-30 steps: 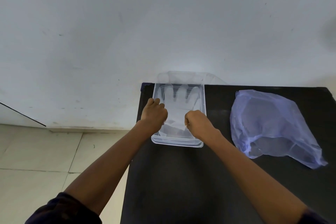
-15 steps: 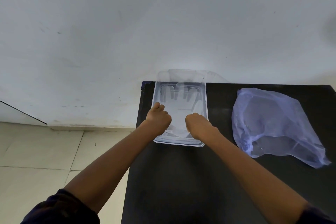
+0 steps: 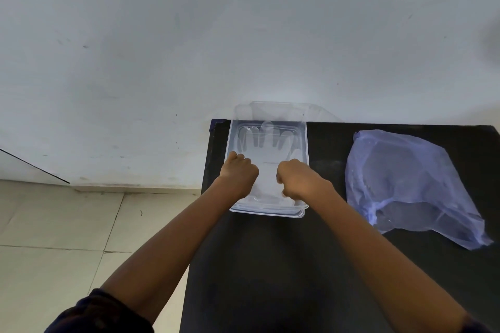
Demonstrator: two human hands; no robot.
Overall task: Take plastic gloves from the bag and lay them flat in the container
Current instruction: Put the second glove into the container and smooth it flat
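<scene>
A clear plastic container (image 3: 270,211) stands at the far left of the black table (image 3: 284,265), against the wall. A see-through plastic glove (image 3: 266,143) lies spread inside it, its fingers pointing to the wall. My left hand (image 3: 239,173) and my right hand (image 3: 296,177) are both over the near half of the container, fingers curled down onto the cuff end of the glove. A crumpled bluish plastic bag (image 3: 411,184) lies on the table to the right of the container.
A white wall rises right behind the table. Pale floor tiles (image 3: 67,238) lie to the left, below the table's left edge.
The glove's fingers have spread out flatter toward the far wall of the container. Both hands stay at its cuff end and have shifted slightly.
</scene>
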